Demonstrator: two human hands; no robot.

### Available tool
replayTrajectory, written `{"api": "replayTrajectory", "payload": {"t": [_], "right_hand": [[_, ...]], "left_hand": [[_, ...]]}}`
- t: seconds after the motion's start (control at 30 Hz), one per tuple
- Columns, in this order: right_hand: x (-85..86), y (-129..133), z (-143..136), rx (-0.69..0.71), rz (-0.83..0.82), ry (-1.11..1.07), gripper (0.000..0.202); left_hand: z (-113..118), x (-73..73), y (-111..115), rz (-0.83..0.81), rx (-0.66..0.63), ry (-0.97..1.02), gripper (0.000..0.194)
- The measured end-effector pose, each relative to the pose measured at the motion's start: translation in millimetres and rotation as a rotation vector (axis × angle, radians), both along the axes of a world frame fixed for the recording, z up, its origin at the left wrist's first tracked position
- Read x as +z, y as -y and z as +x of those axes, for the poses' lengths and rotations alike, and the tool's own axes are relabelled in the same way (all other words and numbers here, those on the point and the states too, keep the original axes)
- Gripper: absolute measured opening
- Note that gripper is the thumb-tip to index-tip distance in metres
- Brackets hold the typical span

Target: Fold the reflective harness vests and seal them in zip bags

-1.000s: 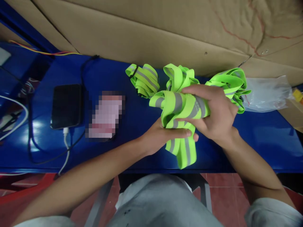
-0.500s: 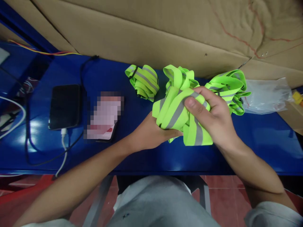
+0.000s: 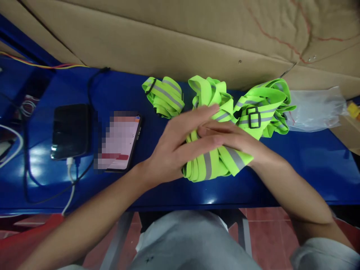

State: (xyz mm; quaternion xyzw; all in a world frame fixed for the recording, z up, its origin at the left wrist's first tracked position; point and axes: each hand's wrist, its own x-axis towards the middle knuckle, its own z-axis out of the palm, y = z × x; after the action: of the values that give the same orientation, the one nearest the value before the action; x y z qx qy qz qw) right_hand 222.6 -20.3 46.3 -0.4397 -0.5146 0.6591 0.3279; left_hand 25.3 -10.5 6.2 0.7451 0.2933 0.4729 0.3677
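Note:
A folded neon-green reflective strap (image 3: 209, 165) with grey stripes is held above the front part of the blue table. My left hand (image 3: 168, 152) grips its left side, with the fingers reaching across the top. My right hand (image 3: 239, 138) is closed on it from the right, its fingers partly behind those of the left. A loose end of the strap sticks out below the right hand. Just behind lies a heap of the same strap (image 3: 206, 90), partly covered by my hands. To the right is another pile of straps (image 3: 271, 99) with a black buckle (image 3: 254, 118).
A rolled strap bundle (image 3: 165, 97) sits at the back of the blue table (image 3: 168, 195). On the left lie a phone (image 3: 119, 146) and a black device (image 3: 71, 129) with a white cable. A clear plastic bag (image 3: 315, 108) is at right. Cardboard (image 3: 168, 41) lines the back.
The strap bundle has been turned and lowered a little towards me. My left fingers have come over its top, and my right hand has shifted from a thumb-up hold to its side.

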Motion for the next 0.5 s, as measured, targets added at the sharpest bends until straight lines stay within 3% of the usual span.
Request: {"api": "replayTrajectory", "payload": {"t": [0.07,0.13,0.2,0.27,0.3,0.37,0.43,0.5], "right_hand": [[-12.6,-2,2,0.012,0.108,0.011,0.013],[-18.0,-2,2,-0.057,0.103,0.015,0.013],[-13.8,-2,1,-0.213,0.092,0.034,0.020],[-3.9,0,0,-0.340,0.217,0.095,0.032],[0.9,2,-1,-0.335,0.331,0.154,0.038],[5.5,6,-3,-0.172,0.587,0.302,0.047],[0.9,11,-5,-0.027,0.773,0.420,0.057],[-10.7,17,-7,-0.049,0.818,0.474,0.068]], "left_hand": [[0,-3.6,0,0.163,-0.141,0.068,0.039],[1,-6.7,2,0.204,-0.176,0.117,0.050],[2,-7.0,5,0.124,-0.066,0.109,0.058],[4,-4.4,7,0.063,0.112,0.074,0.063],[5,-2.6,7,0.025,0.201,0.063,0.066],[6,0.4,6,-0.133,0.319,0.054,0.064],[8,0.8,4,-0.329,0.355,0.068,0.060],[10,-1.9,3,-0.450,0.345,0.093,0.060]]}}
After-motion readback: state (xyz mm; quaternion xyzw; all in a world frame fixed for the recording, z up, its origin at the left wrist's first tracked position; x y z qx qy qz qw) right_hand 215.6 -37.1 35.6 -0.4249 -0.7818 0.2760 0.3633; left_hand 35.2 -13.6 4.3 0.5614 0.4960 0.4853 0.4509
